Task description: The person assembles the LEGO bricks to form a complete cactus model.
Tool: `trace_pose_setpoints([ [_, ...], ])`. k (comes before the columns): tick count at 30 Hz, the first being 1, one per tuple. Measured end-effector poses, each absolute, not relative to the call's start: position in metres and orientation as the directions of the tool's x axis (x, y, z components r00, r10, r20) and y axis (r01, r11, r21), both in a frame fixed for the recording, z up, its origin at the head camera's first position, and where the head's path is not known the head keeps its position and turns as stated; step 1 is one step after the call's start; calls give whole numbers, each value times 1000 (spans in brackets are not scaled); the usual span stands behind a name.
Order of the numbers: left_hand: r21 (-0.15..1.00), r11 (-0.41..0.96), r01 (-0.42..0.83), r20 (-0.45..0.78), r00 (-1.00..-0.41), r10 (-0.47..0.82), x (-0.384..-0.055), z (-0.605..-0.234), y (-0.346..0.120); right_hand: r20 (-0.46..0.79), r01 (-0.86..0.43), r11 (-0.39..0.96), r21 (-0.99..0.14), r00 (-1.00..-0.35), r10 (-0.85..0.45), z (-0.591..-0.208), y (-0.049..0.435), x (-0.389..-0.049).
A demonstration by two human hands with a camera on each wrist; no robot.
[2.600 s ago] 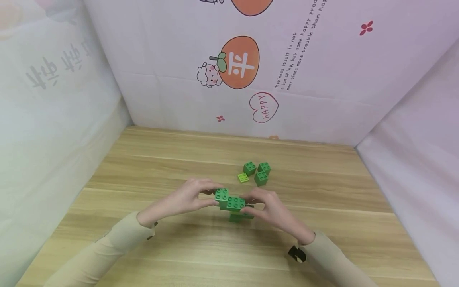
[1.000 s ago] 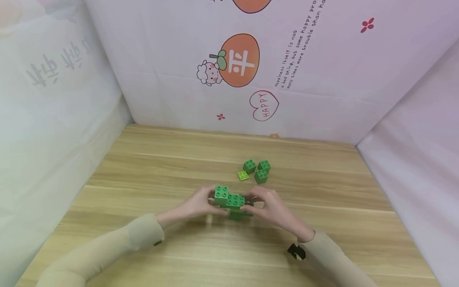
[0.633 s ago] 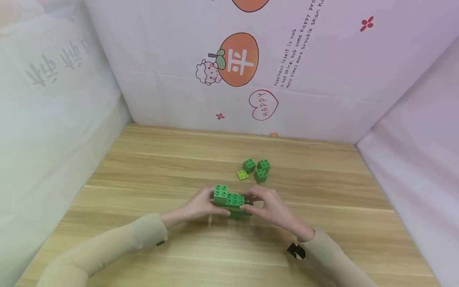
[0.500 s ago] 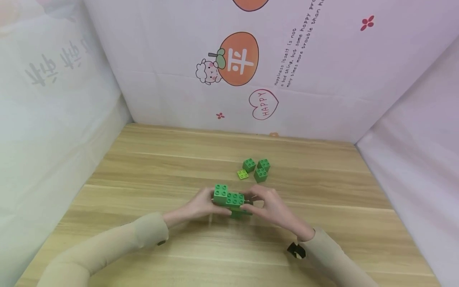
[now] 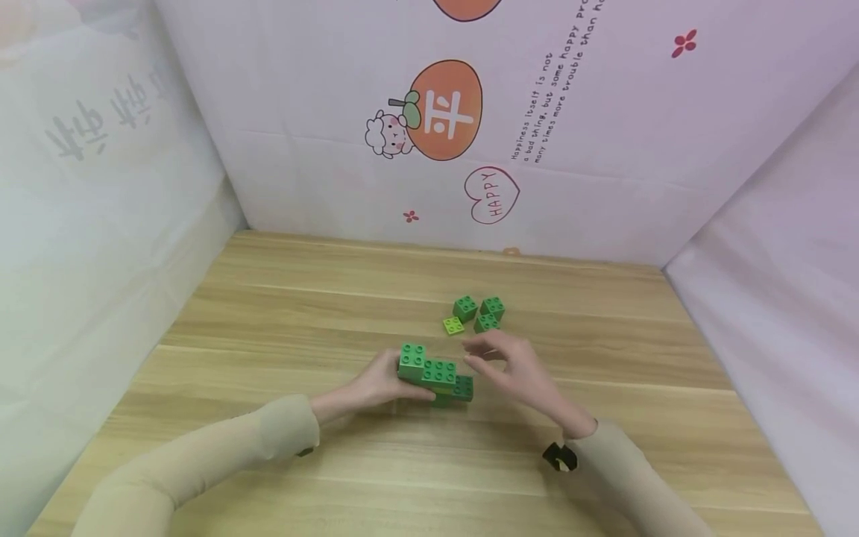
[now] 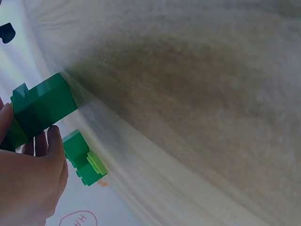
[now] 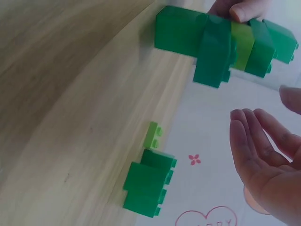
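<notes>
A stack of green toy building bricks (image 5: 439, 371) stands mid-table, with a lime brick (image 7: 242, 45) between its darker layers in the right wrist view. One square brick (image 5: 412, 352) tops its left end, and a lower layer (image 5: 463, 387) juts out to the right. My left hand (image 5: 381, 380) grips the stack from the left, thumb along its near side and fingers behind it, partly hidden. To the right of the stack, apart from it, my right hand (image 5: 515, 367) has its fingers loosely bent and holds nothing.
Behind the stack are three loose green bricks (image 5: 466, 308) in a close group and a thin lime plate (image 5: 453, 326) with studs. The wooden table (image 5: 322, 283) is bounded by white cloth walls (image 5: 302, 171) at the back and both sides.
My right hand has let go of the stack and drawn back up and right. Earlier, my left hand moved from the upper left brick to a hold lower around the stack.
</notes>
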State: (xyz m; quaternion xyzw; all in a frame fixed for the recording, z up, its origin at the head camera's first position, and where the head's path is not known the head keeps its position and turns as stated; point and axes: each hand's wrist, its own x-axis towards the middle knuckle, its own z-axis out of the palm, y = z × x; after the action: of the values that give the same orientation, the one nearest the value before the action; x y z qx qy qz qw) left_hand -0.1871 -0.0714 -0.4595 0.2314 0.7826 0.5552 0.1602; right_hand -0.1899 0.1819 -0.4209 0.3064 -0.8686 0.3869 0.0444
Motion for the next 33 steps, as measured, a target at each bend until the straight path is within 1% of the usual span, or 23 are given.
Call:
trace_pose_setpoints([
  [7, 953, 262, 154, -4, -855, 518, -186, -460, -70, 245, -474, 593, -652, -871, -426, -427, 183, -205],
  [12, 958, 245, 148, 0, -855, 518, -186, -461, -70, 164, -399, 650, -646, -905, -392, -432, 182, -215],
  [21, 959, 250, 134, -14, -858, 514, -184, -461, -70, 99, -361, 659, -660, -911, -399, -446, 177, -228],
  [27, 956, 254, 147, -7, -853, 521, -183, -460, -70, 97, -367, 663, -652, -908, -407, -453, 178, -235],
  [33, 959, 253, 132, -21, -853, 522, -183, -460, -71, 89, -360, 656, -664, -909, -408, -455, 178, -240],
])
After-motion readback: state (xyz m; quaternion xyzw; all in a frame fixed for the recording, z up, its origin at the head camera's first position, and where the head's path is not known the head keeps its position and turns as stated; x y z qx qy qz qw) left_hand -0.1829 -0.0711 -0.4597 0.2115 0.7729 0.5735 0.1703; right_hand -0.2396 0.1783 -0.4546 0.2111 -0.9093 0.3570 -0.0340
